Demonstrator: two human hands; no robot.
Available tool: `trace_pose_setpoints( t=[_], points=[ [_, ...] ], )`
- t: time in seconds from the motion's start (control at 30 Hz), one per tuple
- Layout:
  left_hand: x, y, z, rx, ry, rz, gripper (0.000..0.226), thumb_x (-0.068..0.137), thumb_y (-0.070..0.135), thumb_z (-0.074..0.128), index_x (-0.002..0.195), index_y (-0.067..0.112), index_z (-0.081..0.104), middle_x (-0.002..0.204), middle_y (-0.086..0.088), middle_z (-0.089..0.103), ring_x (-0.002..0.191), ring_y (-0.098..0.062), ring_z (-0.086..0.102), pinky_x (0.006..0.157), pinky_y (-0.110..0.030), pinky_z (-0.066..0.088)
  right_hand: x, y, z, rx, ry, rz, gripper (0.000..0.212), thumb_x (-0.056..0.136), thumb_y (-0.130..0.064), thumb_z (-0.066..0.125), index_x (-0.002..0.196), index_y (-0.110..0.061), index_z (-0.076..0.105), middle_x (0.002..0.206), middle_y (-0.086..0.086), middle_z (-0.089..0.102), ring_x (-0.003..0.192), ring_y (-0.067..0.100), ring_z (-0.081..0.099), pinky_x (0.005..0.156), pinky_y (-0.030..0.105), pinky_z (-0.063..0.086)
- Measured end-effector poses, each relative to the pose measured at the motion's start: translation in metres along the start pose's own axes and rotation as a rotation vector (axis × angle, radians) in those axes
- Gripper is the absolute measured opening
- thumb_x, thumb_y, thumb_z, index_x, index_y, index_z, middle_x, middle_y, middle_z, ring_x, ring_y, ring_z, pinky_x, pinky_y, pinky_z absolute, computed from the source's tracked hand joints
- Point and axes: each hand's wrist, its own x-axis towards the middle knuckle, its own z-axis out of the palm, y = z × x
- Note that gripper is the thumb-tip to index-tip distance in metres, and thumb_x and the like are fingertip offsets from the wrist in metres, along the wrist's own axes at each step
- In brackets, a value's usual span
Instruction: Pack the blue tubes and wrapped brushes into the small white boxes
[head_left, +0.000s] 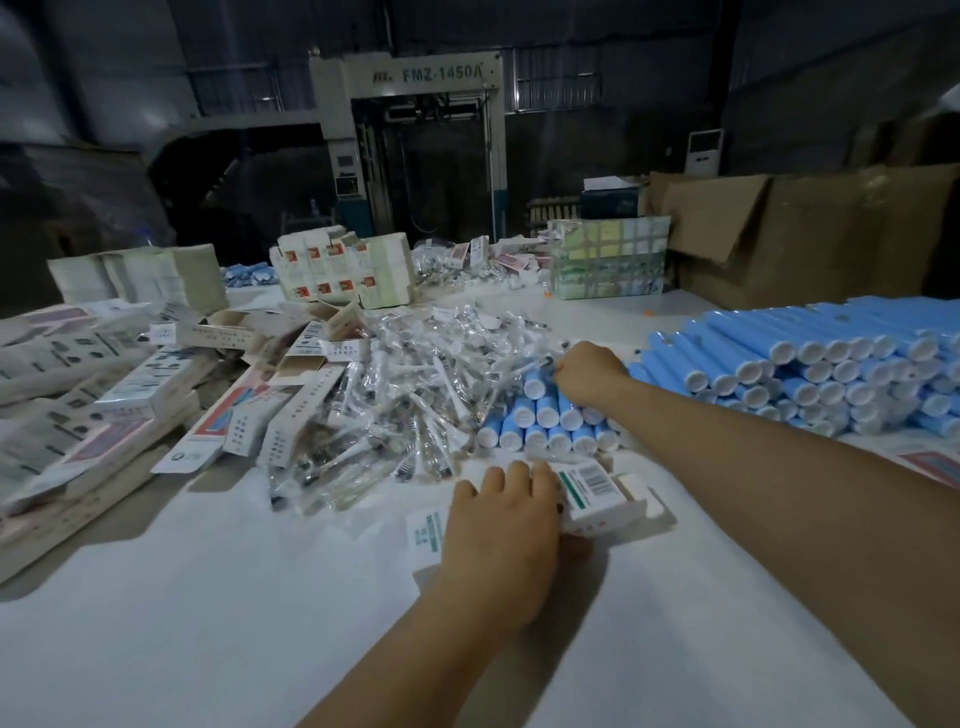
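The left hand gripped a small white box against the surface, likely steadying it for loading. Beyond it, the right hand curled onto the blue tubes, beside the wrapped brushes; whether it pinched one was unclear.

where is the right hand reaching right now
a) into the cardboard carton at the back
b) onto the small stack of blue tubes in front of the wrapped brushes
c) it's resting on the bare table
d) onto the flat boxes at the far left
b: the right hand sits on top of the small stack of blue tubes, at the edge of the pile of wrapped brushes, while the left hand holds a small white box.
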Motion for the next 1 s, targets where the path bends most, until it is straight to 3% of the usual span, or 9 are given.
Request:
trace_pose_setpoints(
  t=[0.17,0.33,0.5,0.57,0.63,0.73,0.8,0.87,1.0],
  points=[
    [0.007,-0.001,0.004,-0.045,0.009,0.006,0.060,0.092,0.058,0.041,0.134,0.017,0.032,0.126,-0.006,0.046,0.109,-0.025,0.044,0.091,-0.041,0.035,0.037,-0.026,0.008,0.099,-0.013,0.078,0.028,0.085,-0.033,0.059,0.072,-0.011,0.048,0.077,0.005,0.053,0.067,0.022,0.052,0.058,0.027,0.040],
    [0.010,0.002,0.004,-0.024,0.001,0.012,0.064,0.090,0.061,0.041,0.133,0.014,0.032,0.124,-0.007,0.046,0.107,-0.027,0.043,0.086,-0.043,0.034,0.051,-0.046,0.010,-0.224,-0.103,-0.037,0.024,0.085,-0.029,0.057,0.099,-0.010,0.054,0.100,0.009,0.054,0.088,0.027,0.056,0.068,0.031,0.044],
    [0.009,-0.003,0.006,-0.041,0.004,0.010,0.064,0.090,0.062,0.040,0.136,0.018,0.031,0.127,-0.005,0.046,0.109,-0.025,0.044,0.091,-0.041,0.036,0.033,-0.050,-0.019,-0.366,-0.220,-0.111,0.012,0.079,-0.013,0.059,0.069,-0.011,0.052,0.071,0.006,0.051,0.057,0.019,0.046,0.053,0.024,0.039],
    [0.008,-0.004,0.004,-0.040,0.007,0.011,0.062,0.091,0.062,0.039,0.137,0.020,0.030,0.128,-0.003,0.046,0.110,-0.023,0.045,0.093,-0.040,0.036,0.018,-0.039,-0.037,-0.241,-0.184,-0.092,0.011,0.076,-0.008,0.058,0.068,-0.008,0.051,0.061,0.007,0.048,0.049,0.019,0.044,0.046,0.021,0.035],
    [0.008,-0.003,0.002,-0.029,0.003,0.012,0.061,0.092,0.062,0.036,0.137,0.020,0.030,0.129,-0.002,0.046,0.113,-0.023,0.044,0.094,-0.039,0.036,0.000,-0.021,-0.053,-0.030,-0.123,-0.038,0.016,0.074,-0.006,0.057,0.089,-0.002,0.051,0.052,0.008,0.046,0.039,0.017,0.041,0.039,0.020,0.033],
    [0.009,-0.002,-0.001,-0.033,0.004,-0.014,0.063,0.091,0.063,0.035,0.138,0.021,0.029,0.131,-0.001,0.045,0.118,-0.023,0.042,0.095,-0.039,0.034,-0.029,0.013,-0.065,0.372,-0.069,0.047,0.089,0.080,-0.010,0.058,0.150,-0.021,0.005,0.064,0.012,0.055,0.034,0.016,0.043,0.038,0.021,0.037],
    [0.009,-0.003,-0.002,-0.053,0.007,-0.034,0.064,0.090,0.063,0.038,0.139,0.022,0.028,0.132,0.001,0.044,0.120,-0.022,0.040,0.095,-0.037,0.033,-0.053,0.036,-0.062,0.662,0.009,0.056,0.103,0.081,-0.010,0.059,0.149,-0.036,-0.014,0.083,0.018,0.060,0.034,0.018,0.051,0.039,0.024,0.043],
    [0.008,-0.003,-0.002,-0.062,0.015,-0.051,0.067,0.088,0.065,0.040,0.139,0.023,0.027,0.132,0.002,0.043,0.120,-0.021,0.040,0.094,-0.036,0.033,-0.080,0.058,-0.052,0.893,0.128,0.054,0.104,0.082,-0.007,0.060,0.148,-0.043,-0.012,0.098,0.019,0.058,0.037,0.018,0.057,0.040,0.026,0.047],
    [0.004,0.001,0.001,-0.083,0.075,-0.071,0.070,0.085,0.068,0.041,0.139,0.025,0.027,0.132,0.003,0.045,0.118,-0.020,0.043,0.093,-0.036,0.035,-0.118,0.082,-0.033,1.128,0.236,0.128,0.111,0.082,0.001,0.062,0.145,-0.048,-0.015,0.101,0.021,0.060,0.043,0.018,0.062,0.044,0.028,0.051]
  ],
)
